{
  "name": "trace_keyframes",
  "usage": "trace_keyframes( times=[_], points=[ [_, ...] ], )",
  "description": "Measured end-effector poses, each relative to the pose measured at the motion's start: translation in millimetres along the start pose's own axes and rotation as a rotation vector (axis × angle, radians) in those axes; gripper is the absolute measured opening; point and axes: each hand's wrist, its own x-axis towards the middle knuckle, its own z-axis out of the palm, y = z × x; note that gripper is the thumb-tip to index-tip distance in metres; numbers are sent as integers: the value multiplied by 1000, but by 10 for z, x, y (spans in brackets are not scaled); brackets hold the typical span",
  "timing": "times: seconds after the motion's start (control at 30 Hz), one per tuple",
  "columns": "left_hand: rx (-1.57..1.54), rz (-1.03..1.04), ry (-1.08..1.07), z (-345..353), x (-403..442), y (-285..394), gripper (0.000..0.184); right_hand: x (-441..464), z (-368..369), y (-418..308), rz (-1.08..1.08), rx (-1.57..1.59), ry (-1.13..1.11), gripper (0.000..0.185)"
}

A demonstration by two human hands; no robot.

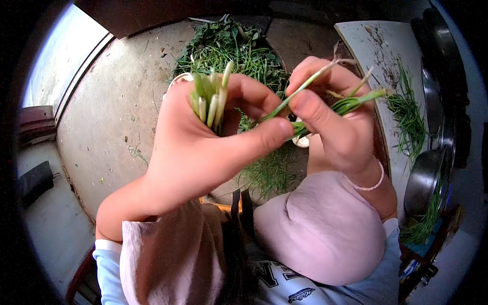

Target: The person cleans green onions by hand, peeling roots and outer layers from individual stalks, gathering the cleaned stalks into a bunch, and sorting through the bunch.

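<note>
The left hand [203, 160] and the right hand [343, 129] both hold green stalks, above a heap of loose greens [234, 48].
The left hand is closed around a bundle of pale stalks [209, 101], whose ends point upward; the right hand narrowly pinches a thin stalk [311, 80] with roots, and holds also several green stalks [351, 104]; the thin stalk reaches toward the left fingertips; the heap lies on the floor [107, 107]; at the right, green blades [406, 114] rest on a white surface [354, 31].
</note>
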Motion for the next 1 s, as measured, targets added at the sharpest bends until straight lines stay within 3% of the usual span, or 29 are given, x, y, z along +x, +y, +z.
trace_keyframes(
  times=[0.2,0.3,0.43,0.5,0.7,0.8,1.0],
  points=[
    [-96,-133,66,36,-34,79,10,-20,61,52,-4,41,43,16],
    [-80,-141,59,43,-44,70,8,-26,71,30,74,109,9,17],
    [-49,-102,22,51,-25,42,11,-17,103,105,-88,49,-9,18],
    [-50,44,28,72,-16,1,16,-19,115,117,-102,47,-14,17],
    [-163,-25,42,112,-45,5,17,-32,148,97,-38,35,-50,18],
    [-161,-48,15,96,-47,29,17,-11,137,142,-169,-27,-68,19],
    [-179,-96,6,63,-46,33,16,-15,142,72,-69,-11,-90,18]
  ],
)
